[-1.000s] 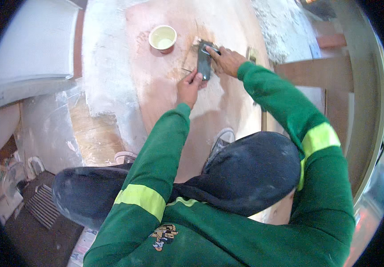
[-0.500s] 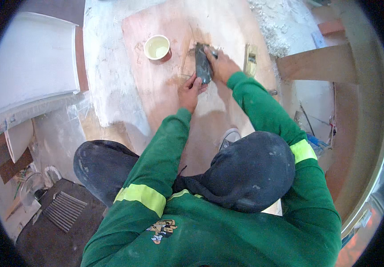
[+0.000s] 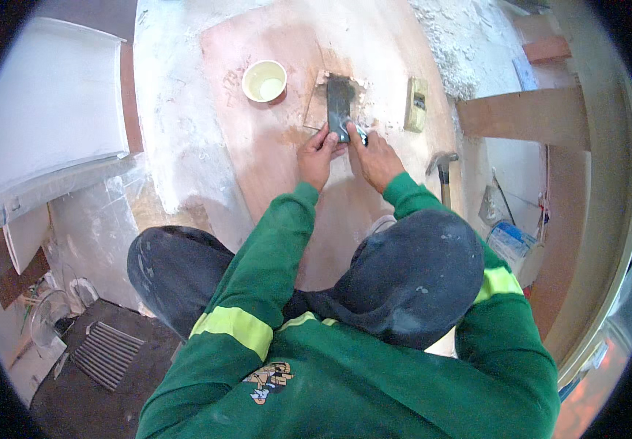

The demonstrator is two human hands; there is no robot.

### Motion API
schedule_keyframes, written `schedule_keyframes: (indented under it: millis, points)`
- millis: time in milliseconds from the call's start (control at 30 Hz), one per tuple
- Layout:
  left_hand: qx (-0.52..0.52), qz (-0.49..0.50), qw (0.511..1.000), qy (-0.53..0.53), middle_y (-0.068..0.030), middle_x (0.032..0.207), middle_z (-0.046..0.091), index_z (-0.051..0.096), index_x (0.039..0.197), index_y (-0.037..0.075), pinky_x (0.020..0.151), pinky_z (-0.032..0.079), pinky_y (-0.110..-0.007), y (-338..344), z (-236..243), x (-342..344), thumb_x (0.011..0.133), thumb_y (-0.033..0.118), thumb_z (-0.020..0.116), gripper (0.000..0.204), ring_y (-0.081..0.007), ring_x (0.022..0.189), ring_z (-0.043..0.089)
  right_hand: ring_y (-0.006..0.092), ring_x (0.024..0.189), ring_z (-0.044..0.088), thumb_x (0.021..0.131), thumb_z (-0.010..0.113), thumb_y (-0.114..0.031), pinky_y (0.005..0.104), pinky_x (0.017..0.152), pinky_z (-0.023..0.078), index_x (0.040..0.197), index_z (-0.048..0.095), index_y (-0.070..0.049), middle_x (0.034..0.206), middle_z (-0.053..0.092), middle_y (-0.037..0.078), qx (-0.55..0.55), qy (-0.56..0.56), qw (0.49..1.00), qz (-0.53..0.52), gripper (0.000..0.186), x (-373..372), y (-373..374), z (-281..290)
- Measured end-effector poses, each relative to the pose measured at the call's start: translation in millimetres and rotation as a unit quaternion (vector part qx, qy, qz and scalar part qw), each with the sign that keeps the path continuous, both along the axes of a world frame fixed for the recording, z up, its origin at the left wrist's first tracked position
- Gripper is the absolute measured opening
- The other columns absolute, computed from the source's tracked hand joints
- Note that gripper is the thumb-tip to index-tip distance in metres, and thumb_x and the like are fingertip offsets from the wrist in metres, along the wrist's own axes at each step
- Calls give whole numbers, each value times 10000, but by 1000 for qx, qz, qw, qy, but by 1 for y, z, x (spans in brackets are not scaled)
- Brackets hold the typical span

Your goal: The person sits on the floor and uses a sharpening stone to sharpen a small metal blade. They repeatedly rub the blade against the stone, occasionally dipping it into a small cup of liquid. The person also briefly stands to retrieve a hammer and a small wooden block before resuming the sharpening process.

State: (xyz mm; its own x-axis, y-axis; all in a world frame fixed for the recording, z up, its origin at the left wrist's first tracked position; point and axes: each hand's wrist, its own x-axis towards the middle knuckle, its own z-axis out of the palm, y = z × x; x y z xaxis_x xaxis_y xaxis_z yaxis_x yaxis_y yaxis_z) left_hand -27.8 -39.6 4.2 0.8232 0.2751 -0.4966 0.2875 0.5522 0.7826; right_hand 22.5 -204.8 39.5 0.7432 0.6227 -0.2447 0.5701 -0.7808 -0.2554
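A dark rectangular sharpening stone lies on a wet, brown-stained patch of the board, its long side pointing away from me. My left hand grips the stone's near end between thumb and fingers. At the same end, on the right side, my right hand is closed round a small dark metal piece with a shiny edge. Its index finger stretches toward the stone. Most of the metal piece is hidden by the fingers, so its exact kind does not show. A cup holding clear liquid stands left of the stone.
Right of the stone lies a wooden hand plane, with a hammer nearer my right knee. White shavings cover the far right. A blue-and-white can stands beyond the board's right edge, below a wooden beam.
My right hand has slid nearer along the stone, from its far part to its near end, baring its dark surface. My left hand stays at the near end. The hammer has come into view.
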Motion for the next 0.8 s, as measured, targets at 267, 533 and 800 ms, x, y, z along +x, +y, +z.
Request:
schedule_keyframes:
  millis: [267,533,800]
  points:
    - [2,-3,1000,-20,-190,1190,713,499,1478,-123,870,655,-378,0,-5,3,1053,134,663,524,-285,956,760,476,980,696,984,599,-202,555,842,607,1660,295,-189,1217,607,313,16,-68,997,-13,742,72,32,-2]
    - [4,28,999,-31,-196,1228,697,497,1472,-134,864,661,-392,3,-3,3,1041,128,682,537,-288,969,758,414,1004,675,949,633,-164,505,863,593,1628,367,-181,1200,613,249,51,-101,993,28,729,65,20,13]
    - [62,-5,998,2,-177,1226,706,534,1479,-73,852,662,-370,6,-10,4,1039,109,675,496,-265,973,749,471,1097,664,998,575,-201,551,904,587,1671,284,-201,1230,613,286,-44,12,999,-8,733,9,2,0]
